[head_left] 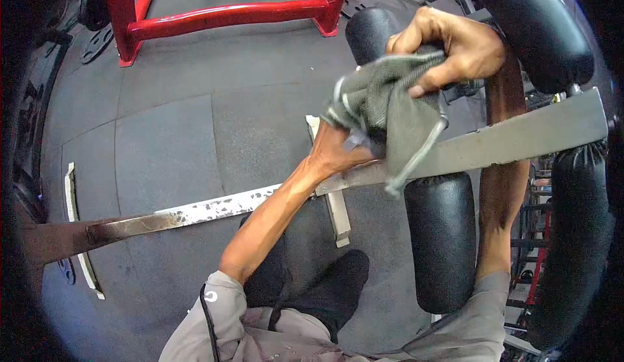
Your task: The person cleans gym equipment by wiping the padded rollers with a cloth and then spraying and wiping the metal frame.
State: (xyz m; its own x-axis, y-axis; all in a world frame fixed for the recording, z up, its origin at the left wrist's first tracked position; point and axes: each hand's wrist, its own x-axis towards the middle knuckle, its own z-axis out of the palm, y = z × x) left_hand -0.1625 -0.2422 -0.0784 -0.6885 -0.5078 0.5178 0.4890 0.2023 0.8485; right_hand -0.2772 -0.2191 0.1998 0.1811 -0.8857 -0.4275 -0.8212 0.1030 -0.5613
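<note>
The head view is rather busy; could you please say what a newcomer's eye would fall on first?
Probably the glossy red frame at the top left. Next would come the gray-green cloth right of center, gripped by the right hand, and the long metal beam crossing the picture beneath it.

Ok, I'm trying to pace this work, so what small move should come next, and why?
Probably lower the bunched cloth onto the grey beam: the right hand grips its upper part, the left hand is partly covered by it, and a lower corner hangs in front of the beam.
</note>
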